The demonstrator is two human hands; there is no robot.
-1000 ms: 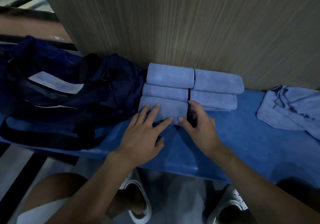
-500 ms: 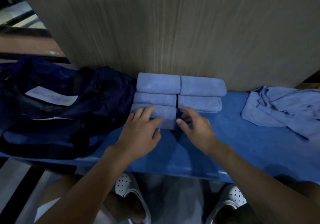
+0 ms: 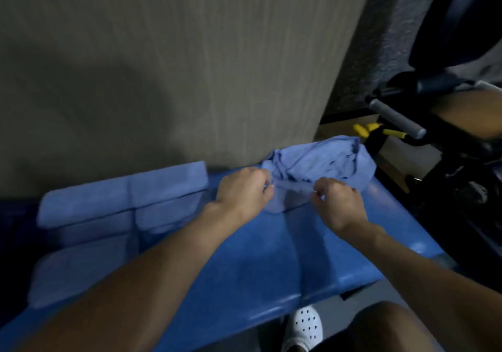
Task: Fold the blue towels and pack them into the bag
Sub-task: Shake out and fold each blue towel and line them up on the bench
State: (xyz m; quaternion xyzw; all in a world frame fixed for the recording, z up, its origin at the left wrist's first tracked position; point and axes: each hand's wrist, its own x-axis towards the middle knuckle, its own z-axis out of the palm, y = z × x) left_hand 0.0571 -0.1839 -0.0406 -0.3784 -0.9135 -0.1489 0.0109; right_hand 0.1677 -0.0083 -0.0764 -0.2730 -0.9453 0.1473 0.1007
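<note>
From the head camera, the left hand (image 3: 245, 191) and the right hand (image 3: 338, 203) each pinch the near edge of the loose blue towel (image 3: 323, 161). It is bunched at the back right corner of the counter (image 3: 271, 270). The folded towels (image 3: 122, 202) sit along the back edge. The bag is out of sight. A hard tug could slide the bunch off the right edge.
</note>
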